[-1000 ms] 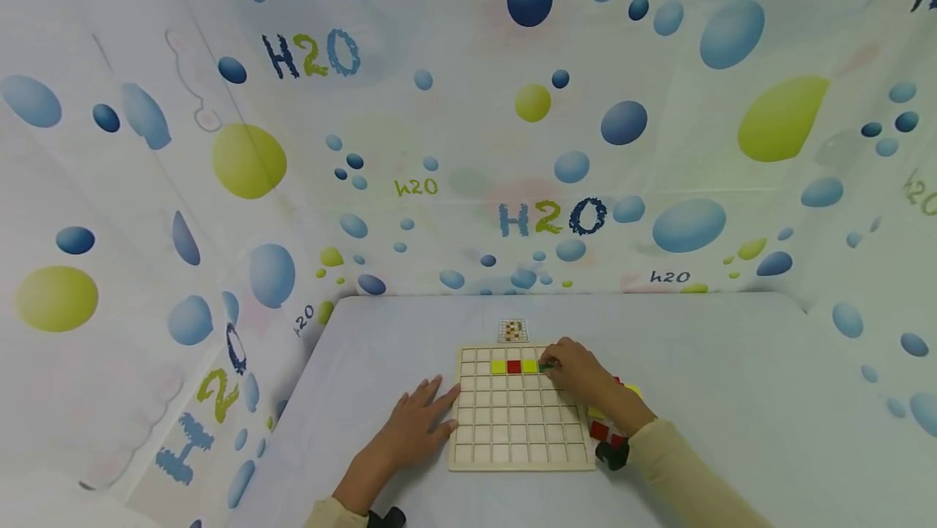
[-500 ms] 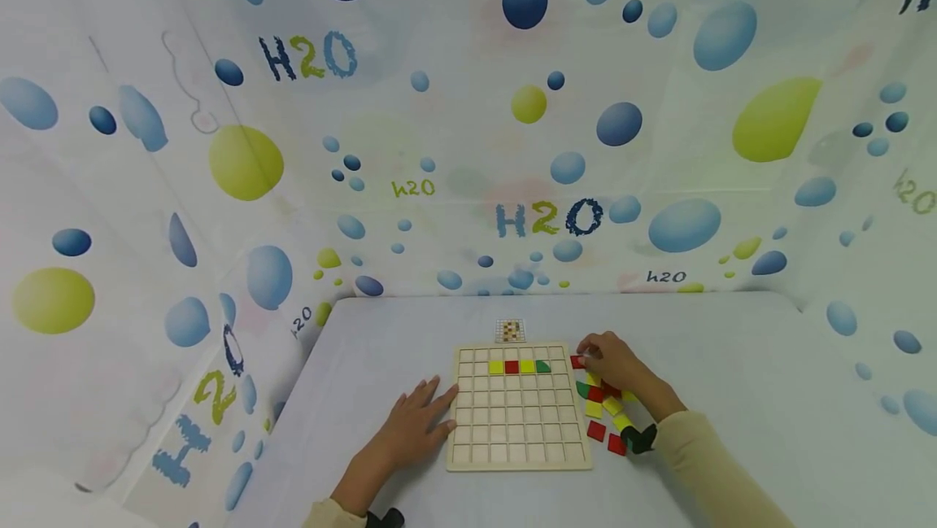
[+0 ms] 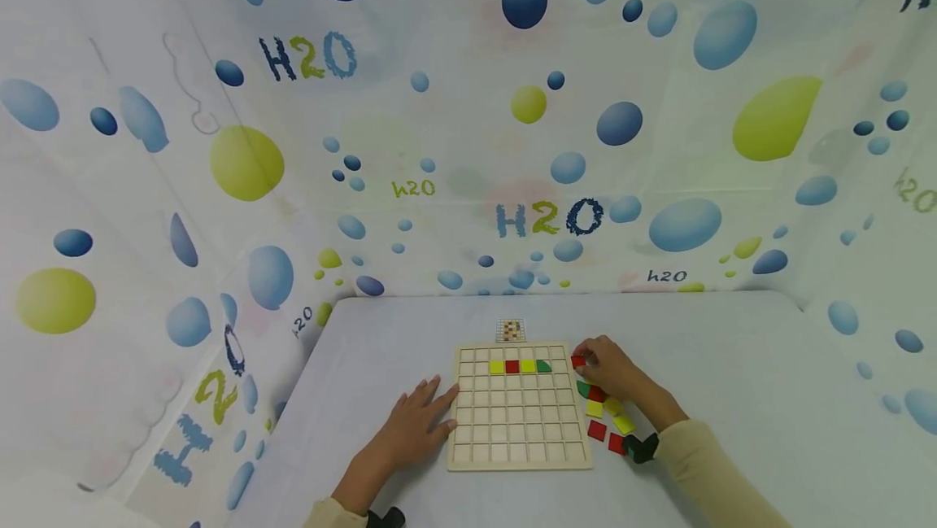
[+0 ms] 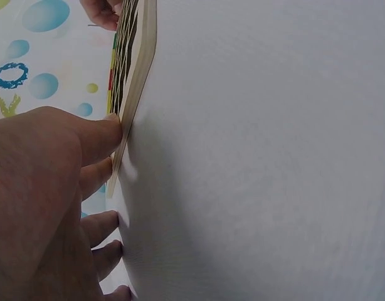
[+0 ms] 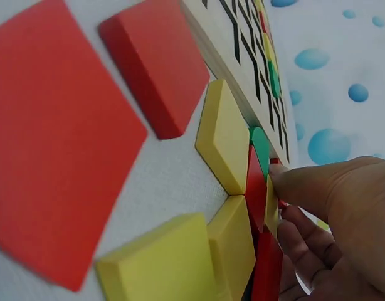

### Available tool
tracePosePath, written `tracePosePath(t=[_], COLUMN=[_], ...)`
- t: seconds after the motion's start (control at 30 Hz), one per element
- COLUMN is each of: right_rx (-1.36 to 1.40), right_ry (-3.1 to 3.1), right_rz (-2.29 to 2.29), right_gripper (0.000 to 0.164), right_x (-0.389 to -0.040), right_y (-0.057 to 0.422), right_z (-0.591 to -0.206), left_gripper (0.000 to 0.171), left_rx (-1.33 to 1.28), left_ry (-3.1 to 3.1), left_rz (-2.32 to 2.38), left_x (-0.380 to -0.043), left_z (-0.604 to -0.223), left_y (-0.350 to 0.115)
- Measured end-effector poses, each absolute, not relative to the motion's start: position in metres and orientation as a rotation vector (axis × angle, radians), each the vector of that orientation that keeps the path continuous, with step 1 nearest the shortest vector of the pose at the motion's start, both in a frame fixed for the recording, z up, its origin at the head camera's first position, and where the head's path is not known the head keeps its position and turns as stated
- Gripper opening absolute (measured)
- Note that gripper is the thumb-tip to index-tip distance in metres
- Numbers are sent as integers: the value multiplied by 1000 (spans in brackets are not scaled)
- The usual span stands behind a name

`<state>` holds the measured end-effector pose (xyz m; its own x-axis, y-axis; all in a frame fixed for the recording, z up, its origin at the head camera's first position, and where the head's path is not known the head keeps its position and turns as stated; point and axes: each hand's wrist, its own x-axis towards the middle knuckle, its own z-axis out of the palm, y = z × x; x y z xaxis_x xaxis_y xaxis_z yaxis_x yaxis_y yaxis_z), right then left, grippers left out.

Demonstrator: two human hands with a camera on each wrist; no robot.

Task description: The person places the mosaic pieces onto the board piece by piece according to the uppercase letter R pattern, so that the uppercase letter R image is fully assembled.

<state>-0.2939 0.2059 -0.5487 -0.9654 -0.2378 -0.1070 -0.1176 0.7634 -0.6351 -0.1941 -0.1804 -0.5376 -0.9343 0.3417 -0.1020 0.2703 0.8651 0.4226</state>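
A wooden grid board (image 3: 516,467) lies on the white table. Along one of its upper rows sit a yellow tile (image 3: 497,367), a red tile (image 3: 512,367), another yellow tile (image 3: 529,366) and a green rounded piece (image 3: 543,366). My left hand (image 3: 419,426) is spread flat, thumb and index fingertips against the board's left edge; the left wrist view shows the thumb on the side of the board (image 4: 145,44). Just off the board's upper right corner, my right hand (image 3: 616,369) pinches a red square tile (image 3: 578,361) between thumb and fingers, close over the table.
Right of the board lie loose pieces: yellow tiles (image 3: 623,423), red tiles (image 3: 596,430) and a green rounded piece (image 3: 582,389). Some are hidden under the right hand. A small patterned card (image 3: 510,330) lies beyond the board. A printed curtain (image 3: 468,129) hangs behind the table.
My right hand left the green piece in the board's row and moved right to the red tile, which its thumb and fingers now grip. The left hand stays at the board's edge.
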Motion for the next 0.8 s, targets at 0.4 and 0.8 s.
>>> tracePosePath(t=[0.4,0.8], right_rx=[-360,-338], right_ry=[2779,2804], right_rz=[-922,-967], right_gripper=[22,31], right_x=[-286,-292], right_y=[206,193], right_z=[-547,-540], left_gripper=[60,60], left_rx=[491,488], left_ry=[2871,2887], left_rz=[635,617], left_x=[-194,-192], left_z=[-537,-539], left_y=[-181,-181])
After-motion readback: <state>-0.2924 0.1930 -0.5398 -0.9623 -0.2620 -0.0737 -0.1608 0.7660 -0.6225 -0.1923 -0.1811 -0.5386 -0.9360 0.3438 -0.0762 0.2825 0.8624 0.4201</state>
